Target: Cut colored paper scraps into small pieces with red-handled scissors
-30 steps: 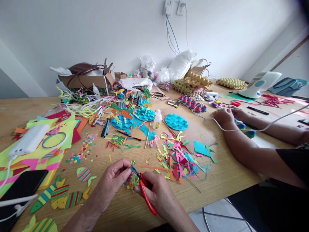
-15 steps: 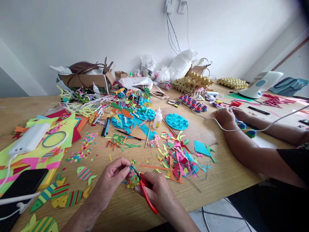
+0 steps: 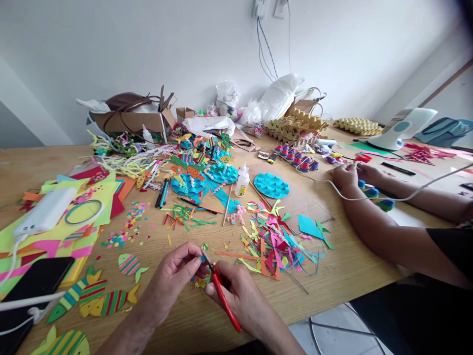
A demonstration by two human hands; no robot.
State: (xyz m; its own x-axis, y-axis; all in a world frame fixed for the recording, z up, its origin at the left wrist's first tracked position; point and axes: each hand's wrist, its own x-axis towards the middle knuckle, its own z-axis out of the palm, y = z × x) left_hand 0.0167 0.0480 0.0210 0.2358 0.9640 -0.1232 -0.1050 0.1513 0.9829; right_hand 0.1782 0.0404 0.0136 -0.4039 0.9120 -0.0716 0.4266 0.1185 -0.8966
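My right hand (image 3: 242, 291) grips a pair of red-handled scissors (image 3: 226, 303), the blades angled up and left toward my other hand. A small piece of blue paper (image 3: 203, 258) is pinched in the fingers of my left hand (image 3: 181, 270), right at the blades. Small yellow and green paper clippings (image 3: 201, 282) lie on the table beneath the hands, partly hidden by them. Left of my left hand lie striped paper fish, among them a green and pink one (image 3: 128, 265) and a yellow one with red and green stripes (image 3: 113, 303).
A heap of paper scraps (image 3: 271, 241) lies right of my hands, with a glue bottle (image 3: 242, 181) and a blue egg-carton disc (image 3: 271, 185) behind. Coloured sheets, a white power bank (image 3: 46, 212) and a phone (image 3: 33, 281) are at left. A co-worker's hands (image 3: 351, 176) work at right.
The scissors' handles have come together and the blades have closed near the blue paper. Both my hands stay almost in place.
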